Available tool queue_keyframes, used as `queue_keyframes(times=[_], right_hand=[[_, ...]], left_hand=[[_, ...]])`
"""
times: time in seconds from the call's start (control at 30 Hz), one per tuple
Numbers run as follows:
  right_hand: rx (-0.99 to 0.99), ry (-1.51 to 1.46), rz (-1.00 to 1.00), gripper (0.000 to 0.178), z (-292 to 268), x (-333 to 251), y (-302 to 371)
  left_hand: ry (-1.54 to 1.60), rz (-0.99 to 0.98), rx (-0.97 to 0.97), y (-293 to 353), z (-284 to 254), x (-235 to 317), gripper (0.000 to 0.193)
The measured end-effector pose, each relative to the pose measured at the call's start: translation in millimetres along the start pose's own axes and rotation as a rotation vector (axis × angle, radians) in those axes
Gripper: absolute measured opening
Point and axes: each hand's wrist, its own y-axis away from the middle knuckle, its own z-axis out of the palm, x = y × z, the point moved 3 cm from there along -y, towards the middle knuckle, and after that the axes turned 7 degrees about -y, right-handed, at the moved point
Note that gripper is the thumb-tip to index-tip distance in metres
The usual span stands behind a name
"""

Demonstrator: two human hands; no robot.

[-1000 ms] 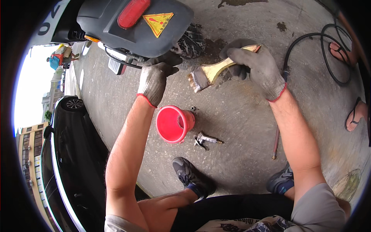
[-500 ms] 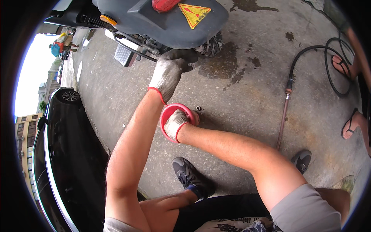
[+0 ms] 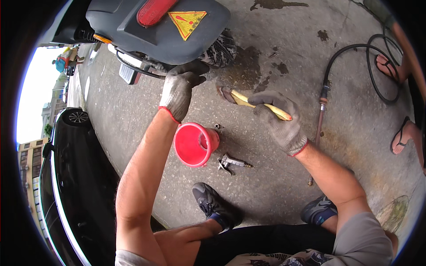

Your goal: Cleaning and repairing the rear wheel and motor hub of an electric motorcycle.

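In my gloved right hand (image 3: 279, 117) is a paintbrush (image 3: 262, 105) with a yellow handle; its dark bristles point left toward the motorbike. My gloved left hand (image 3: 179, 88) is up against the underside of the motorbike's dark grey tail (image 3: 155, 33). Its fingers are curled there, and what they grip is hidden. Below the left hand a small red bucket (image 3: 191, 146) stands on the ground, its opening facing me. Just right of the bucket lies a metal air gun (image 3: 233, 163).
A small metal piece (image 3: 218, 127) lies beside the bucket. On the right a black hose (image 3: 330, 66) joins a reddish pipe (image 3: 320, 128). Another person's sandalled feet (image 3: 401, 135) are at the right edge. A black car (image 3: 75, 186) is parked left. Dark wet stains mark the concrete.
My right hand has come out of the red bucket and moved right and up with the paintbrush. My left hand stays at the motorbike. The air gun now shows, and the view has shifted.
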Motion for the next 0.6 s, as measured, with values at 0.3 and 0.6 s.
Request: queue_keyframes(times=[0.3,0.6], right_hand=[[0.101,0.198,-0.390,0.024,4.1,26.8,-14.1],[0.067,0.155,-0.395,0.034,28.9,-17.1,-27.1]], left_hand=[[0.016,0.053,0.194,2.0,-1.8,18.9,0.022],[0.000,0.136,0.256,4.8,-18.1,10.0,0.020]])
